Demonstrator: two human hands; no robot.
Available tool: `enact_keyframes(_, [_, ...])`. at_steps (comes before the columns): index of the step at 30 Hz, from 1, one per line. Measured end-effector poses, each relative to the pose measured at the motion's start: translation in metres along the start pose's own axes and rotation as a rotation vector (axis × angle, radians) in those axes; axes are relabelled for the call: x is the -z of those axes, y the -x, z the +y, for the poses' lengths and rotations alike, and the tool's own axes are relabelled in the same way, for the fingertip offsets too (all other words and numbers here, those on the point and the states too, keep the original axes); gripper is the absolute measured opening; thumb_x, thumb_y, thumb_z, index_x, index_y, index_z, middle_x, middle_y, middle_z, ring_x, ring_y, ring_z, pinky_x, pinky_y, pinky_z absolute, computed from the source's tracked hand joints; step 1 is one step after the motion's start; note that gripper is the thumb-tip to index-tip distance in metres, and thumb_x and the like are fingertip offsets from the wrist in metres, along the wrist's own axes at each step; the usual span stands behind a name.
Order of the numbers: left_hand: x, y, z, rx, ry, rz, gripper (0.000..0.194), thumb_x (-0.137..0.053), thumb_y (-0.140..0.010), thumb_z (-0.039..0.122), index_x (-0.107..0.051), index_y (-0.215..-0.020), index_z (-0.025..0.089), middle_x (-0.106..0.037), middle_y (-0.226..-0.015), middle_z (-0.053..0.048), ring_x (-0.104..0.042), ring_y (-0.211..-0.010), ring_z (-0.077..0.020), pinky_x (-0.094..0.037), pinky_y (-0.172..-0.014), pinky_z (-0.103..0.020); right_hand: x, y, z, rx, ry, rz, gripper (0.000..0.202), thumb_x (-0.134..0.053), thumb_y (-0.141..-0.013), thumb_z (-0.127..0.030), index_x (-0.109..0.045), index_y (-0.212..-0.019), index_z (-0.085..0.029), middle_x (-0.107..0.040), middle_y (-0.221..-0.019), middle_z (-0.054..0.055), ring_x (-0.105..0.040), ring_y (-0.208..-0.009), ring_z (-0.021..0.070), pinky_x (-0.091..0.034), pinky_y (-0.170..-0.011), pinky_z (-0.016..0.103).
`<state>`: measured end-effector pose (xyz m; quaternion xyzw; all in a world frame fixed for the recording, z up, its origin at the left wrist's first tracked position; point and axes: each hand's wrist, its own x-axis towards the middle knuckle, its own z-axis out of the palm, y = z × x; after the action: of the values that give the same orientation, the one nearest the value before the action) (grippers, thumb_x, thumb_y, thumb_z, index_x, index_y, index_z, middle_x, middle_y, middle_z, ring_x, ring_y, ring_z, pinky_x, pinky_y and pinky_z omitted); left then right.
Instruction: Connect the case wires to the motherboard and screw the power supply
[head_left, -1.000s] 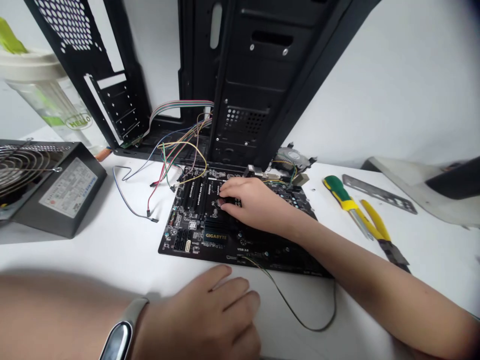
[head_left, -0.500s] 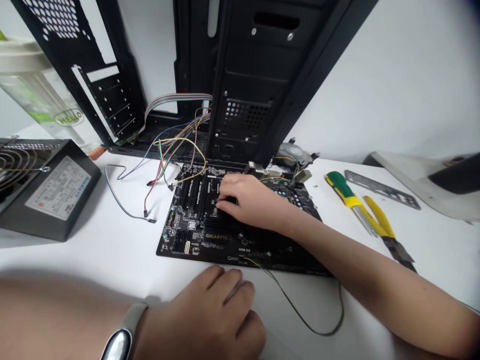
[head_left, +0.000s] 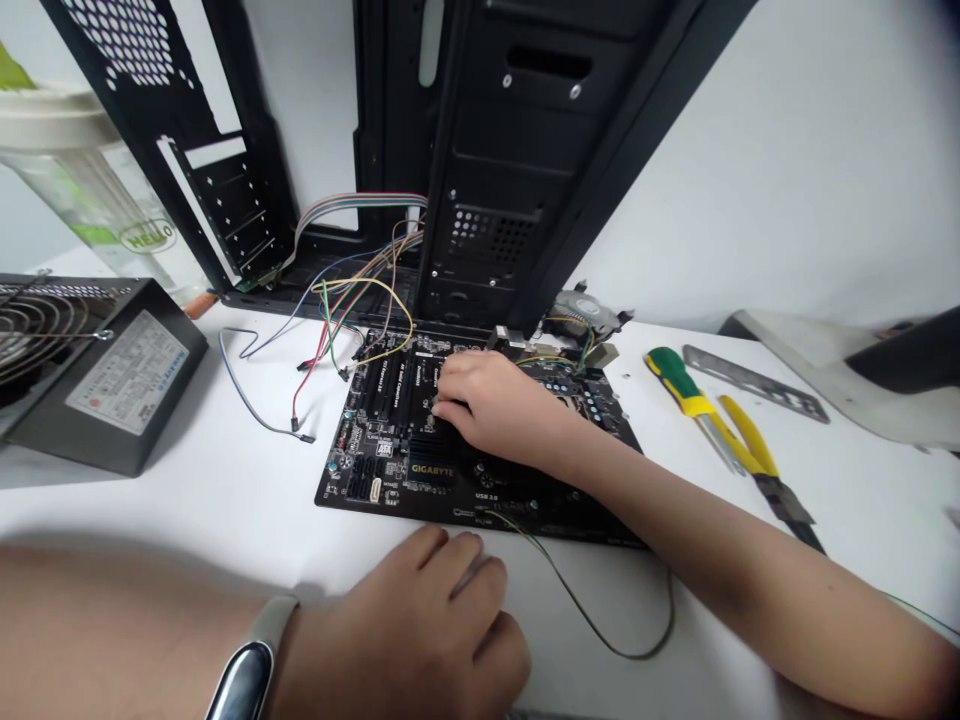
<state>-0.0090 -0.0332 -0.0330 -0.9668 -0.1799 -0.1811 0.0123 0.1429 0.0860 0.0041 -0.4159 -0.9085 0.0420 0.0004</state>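
A black Gigabyte motherboard (head_left: pixel 420 505) lies flat on the white table. My right hand (head_left: pixel 491 405) rests over its middle, beside the expansion slots (head_left: pixel 386 390), with thumb and fingers pinched together against the board. Whatever those fingertips may hold is hidden. Close to the board's front edge, my left hand (head_left: pixel 431 630) lies loosely curled on the table, a grey wristband (head_left: pixel 251 670) round its wrist; no object shows in it. From the front of the board a thin cable (head_left: pixel 570 590) loops onto the table.
A black computer case (head_left: pixel 517 150) stands behind the board, loose wires (head_left: pixel 360 285) spilling out. Left are a power supply unit (head_left: pixel 142 400) and a clear cup (head_left: pixel 105 190). A CPU fan (head_left: pixel 585 305), screwdriver (head_left: pixel 679 380), yellow-handled pliers (head_left: pixel 750 440) and metal I/O plate (head_left: pixel 757 380) lie right.
The view has shifted slightly, so surrounding things sit a little differently in it. Both hands keep nearly the same pose and place.
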Motion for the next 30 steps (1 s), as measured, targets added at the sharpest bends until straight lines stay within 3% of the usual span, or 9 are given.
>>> enact_keyframes(11, [0.004,-0.001,0.001,0.000,-0.005,-0.030,0.012,-0.056,-0.088,0.028,-0.053,-0.084,0.017,-0.067,-0.093,-0.009,-0.061,-0.079,-0.0225,-0.048,-0.066,-0.035,0.002,-0.002,-0.012,-0.086,0.123,-0.042,0.026,-0.050,-0.091,-0.020,-0.071,-0.079,-0.012,-0.069,-0.091,0.009,-0.061,-0.093,0.0236,-0.028,-0.098,0.042])
enact_keyframes(21, [0.003,-0.002,-0.001,-0.012,-0.014,-0.012,0.016,-0.052,-0.092,0.031,-0.054,-0.083,0.017,-0.067,-0.094,-0.008,-0.060,-0.078,-0.0221,-0.045,-0.062,-0.033,-0.003,-0.004,0.008,0.019,-0.095,0.018,0.016,-0.060,-0.089,-0.022,-0.067,-0.080,-0.010,-0.068,-0.087,0.009,-0.060,-0.089,0.0202,-0.041,-0.085,0.032])
enact_keyframes(27, [-0.005,0.001,-0.002,-0.012,-0.044,0.054,0.009,-0.053,-0.089,0.019,-0.052,-0.081,0.017,-0.067,-0.088,-0.006,-0.061,-0.077,-0.0214,-0.045,-0.061,-0.032,-0.002,-0.003,0.012,0.010,-0.216,0.065,0.011,-0.067,-0.083,-0.018,-0.065,-0.073,-0.013,-0.067,-0.082,0.007,-0.060,-0.084,0.0186,-0.043,-0.081,0.030])
enact_keyframes(30, [-0.014,0.002,-0.003,-0.017,-0.061,0.143,0.005,-0.053,-0.089,0.017,-0.051,-0.085,0.018,-0.066,-0.084,-0.004,-0.060,-0.073,-0.0198,-0.043,-0.059,-0.030,0.003,0.000,0.015,0.028,-0.272,0.066,0.001,-0.069,-0.079,-0.014,-0.068,-0.079,-0.013,-0.070,-0.085,0.006,-0.062,-0.083,0.0174,-0.045,-0.079,0.029])
